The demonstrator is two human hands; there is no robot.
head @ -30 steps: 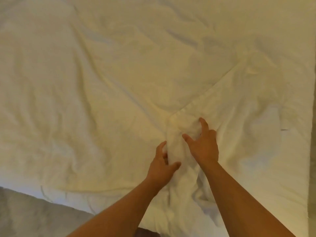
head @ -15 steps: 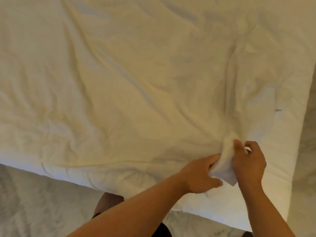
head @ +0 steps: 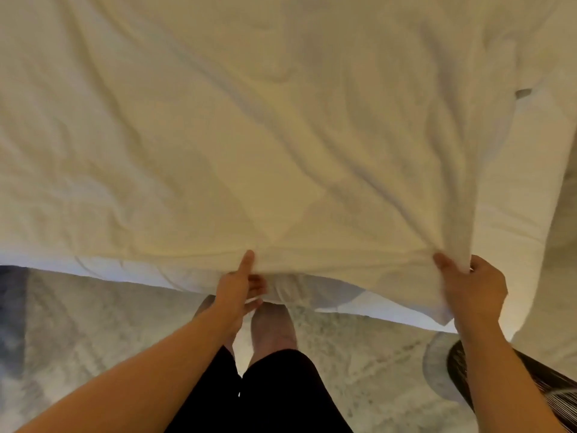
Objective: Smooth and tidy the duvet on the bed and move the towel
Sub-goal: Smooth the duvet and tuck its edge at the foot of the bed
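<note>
Duvet (head: 281,135) spread white and creased across bed, near edge overhanging pale carpet (head: 93,323); left hand (head: 239,287) pinching that edge, thumb on top, fingers curled beneath; right hand (head: 471,289) gripping bunched corner fold; towel out of sight

Both hands grip the near edge of the white duvet (head: 281,135). The left hand (head: 239,287) pinches it near the middle, thumb on top; the right hand (head: 471,285) bunches its corner. Bare feet (head: 273,326) stand on mottled carpet (head: 93,323) below.
</note>
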